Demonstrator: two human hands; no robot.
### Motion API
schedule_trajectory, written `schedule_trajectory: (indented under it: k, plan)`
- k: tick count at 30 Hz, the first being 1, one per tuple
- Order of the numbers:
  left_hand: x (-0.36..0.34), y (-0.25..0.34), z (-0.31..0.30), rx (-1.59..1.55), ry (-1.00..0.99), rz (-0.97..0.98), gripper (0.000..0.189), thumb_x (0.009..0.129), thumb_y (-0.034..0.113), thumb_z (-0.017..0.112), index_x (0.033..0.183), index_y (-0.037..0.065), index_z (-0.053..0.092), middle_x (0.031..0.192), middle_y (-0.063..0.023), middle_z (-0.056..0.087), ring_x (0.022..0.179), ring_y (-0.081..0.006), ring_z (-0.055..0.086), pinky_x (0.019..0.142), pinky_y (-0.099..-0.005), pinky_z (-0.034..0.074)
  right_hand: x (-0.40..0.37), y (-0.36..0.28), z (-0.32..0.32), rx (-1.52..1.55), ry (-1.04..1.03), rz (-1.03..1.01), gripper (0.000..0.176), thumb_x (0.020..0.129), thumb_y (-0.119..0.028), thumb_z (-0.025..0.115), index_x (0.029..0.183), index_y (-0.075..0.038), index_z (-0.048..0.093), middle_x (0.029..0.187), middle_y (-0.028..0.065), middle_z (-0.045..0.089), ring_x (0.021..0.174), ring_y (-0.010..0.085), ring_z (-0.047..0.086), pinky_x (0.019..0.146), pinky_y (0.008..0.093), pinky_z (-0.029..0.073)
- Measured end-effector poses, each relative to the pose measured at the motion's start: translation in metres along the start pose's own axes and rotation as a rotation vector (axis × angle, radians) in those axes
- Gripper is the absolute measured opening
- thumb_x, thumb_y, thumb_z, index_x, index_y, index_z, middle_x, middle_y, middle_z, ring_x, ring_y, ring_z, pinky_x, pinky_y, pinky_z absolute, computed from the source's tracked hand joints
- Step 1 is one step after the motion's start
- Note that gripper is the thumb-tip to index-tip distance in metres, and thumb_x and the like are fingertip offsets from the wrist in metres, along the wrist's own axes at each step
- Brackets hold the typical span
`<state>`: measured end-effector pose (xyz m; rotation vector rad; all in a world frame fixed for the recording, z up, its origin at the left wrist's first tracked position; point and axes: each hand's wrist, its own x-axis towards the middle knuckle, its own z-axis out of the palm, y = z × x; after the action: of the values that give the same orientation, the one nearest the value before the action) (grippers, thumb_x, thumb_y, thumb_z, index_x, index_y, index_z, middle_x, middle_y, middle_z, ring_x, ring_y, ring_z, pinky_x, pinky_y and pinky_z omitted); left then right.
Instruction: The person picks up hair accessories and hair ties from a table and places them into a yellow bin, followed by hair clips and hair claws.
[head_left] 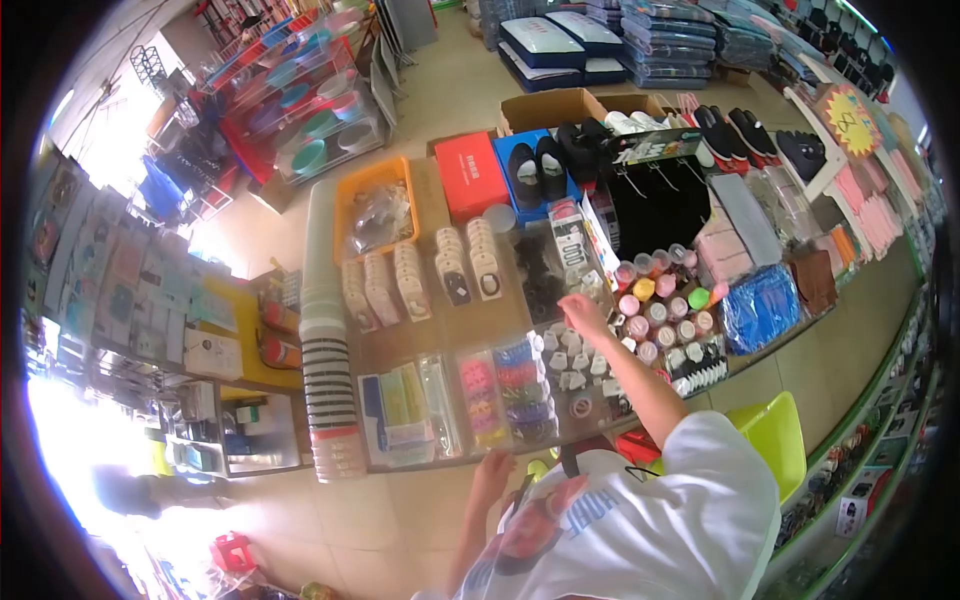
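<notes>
Mid-frame, the right hand (582, 316) is near white pieces (573, 380) seemingly grouped for easy picking; the left hand (492, 474) hangs lower-centre, both grips indiscernible.

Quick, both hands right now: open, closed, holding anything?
Left hand: by the table; can't tell if open or closed, nothing visibly held.
Right hand: near the small white items; too small to tell if open, closed or holding.

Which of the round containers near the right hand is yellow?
The yellow container, lying between the right hand and the bright green one in the picture; no other in that cluster shows yellow.
</notes>
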<state>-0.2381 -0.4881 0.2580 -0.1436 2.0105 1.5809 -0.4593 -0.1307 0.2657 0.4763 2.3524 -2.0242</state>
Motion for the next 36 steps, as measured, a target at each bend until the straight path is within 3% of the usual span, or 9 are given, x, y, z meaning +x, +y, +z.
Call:
schedule_trajectory:
  k: [3,6,11,15,19,23,27,32,36]
  plan:
    - [0.009,0.035,0.013,-0.019,0.030,0.010,0.015,0.099,0.015,0.054,0.101,0.000,0.057,0.090,-0.0060,0.066,0.081,-0.0135,0.063,0.074,-0.0278,0.051,0.085,-0.001,0.012,0.080,-0.080,0.266,0.022,0.092,-0.021,0.057,0.106,-0.005,0.060,0.069,0.0055,0.064,0.052,0.0127,0.059,0.047,0.0272,0.046]
    - [0.022,0.040,0.025,0.027,0.037,-0.060,0.016,0.100,0.015,0.053,0.102,0.000,0.057,0.091,-0.0065,0.065,0.082,-0.0133,0.063,0.076,-0.0270,0.051,0.164,0.014,0.026,0.030,-0.107,0.168,0.033,0.090,-0.023,0.057,0.117,-0.005,0.054,0.069,0.0056,0.064,0.053,0.0136,0.060,0.047,0.0277,0.048]
    - [0.016,0.043,0.045,-0.158,0.005,-0.237,0.018,0.101,0.018,0.052,0.105,0.000,0.056,0.092,-0.0067,0.066,0.083,-0.0136,0.063,0.077,-0.0274,0.052,0.245,0.041,0.042,-0.522,0.075,0.032,0.066,0.083,-0.028,0.061,0.140,-0.003,0.039,0.093,0.0207,0.070,0.082,0.0358,0.069,0.080,0.0443,0.053]
    - [0.016,0.053,0.043,-0.203,0.024,-0.291,0.026,0.098,0.024,0.054,0.107,-0.001,0.059,0.095,-0.0089,0.066,0.085,-0.0150,0.063,0.077,-0.0307,0.051,0.253,0.020,0.037,-0.587,-0.110,0.212,0.061,0.083,-0.030,0.060,0.135,-0.004,0.043,0.101,0.0212,0.070,0.090,0.0327,0.069,0.086,0.0440,0.052]
    - [0.020,0.088,0.039,-0.263,0.083,-0.327,0.023,0.099,0.021,0.052,0.107,0.000,0.058,0.094,-0.0075,0.065,0.084,-0.0147,0.062,0.076,-0.0302,0.051,0.255,0.001,0.035,-0.605,-0.201,0.304,0.029,0.082,-0.026,0.058,0.081,0.002,0.066,0.066,0.0156,0.068,0.066,0.0297,0.070,0.069,0.0409,0.055]
    - [0.041,0.086,0.028,-0.120,0.028,-0.183,0.021,0.101,0.019,0.051,0.106,0.000,0.057,0.094,-0.0065,0.065,0.085,-0.0142,0.062,0.077,-0.0291,0.050,0.238,-0.007,0.026,-0.100,-0.115,0.276,0.032,0.086,-0.030,0.059,0.069,-0.003,0.062,0.060,0.0092,0.065,0.058,0.0191,0.066,0.057,0.0322,0.052]
    - [0.083,0.101,0.010,0.036,-0.053,-0.094,0.021,0.101,0.019,0.051,0.105,0.000,0.058,0.091,-0.0058,0.065,0.084,-0.0139,0.062,0.076,-0.0286,0.050,0.170,-0.036,-0.010,0.439,-0.216,0.269,0.020,0.093,-0.028,0.058,0.084,-0.011,0.053,0.067,0.0013,0.059,0.059,0.0124,0.058,0.055,0.0246,0.045]
    - [0.172,0.161,0.009,0.283,-0.215,0.124,0.020,0.098,0.019,0.053,0.104,0.002,0.062,0.085,-0.0044,0.064,0.079,-0.0132,0.061,0.069,-0.0280,0.049,0.024,-0.029,-0.052,1.017,-0.364,0.142,0.037,0.099,-0.023,0.051,0.066,-0.009,0.043,0.056,0.0056,0.047,0.056,0.0191,0.047,0.061,0.0331,0.040]
    - [0.299,0.145,0.016,0.364,-0.311,0.406,0.019,0.097,0.015,0.054,0.109,0.001,0.059,0.080,-0.0028,0.062,0.073,-0.0114,0.059,0.066,-0.0270,0.049,-0.115,-0.010,-0.068,1.054,-0.120,0.319,0.032,0.098,-0.023,0.050,0.070,-0.010,0.042,0.063,0.0040,0.045,0.062,0.0185,0.045,0.067,0.0341,0.039]
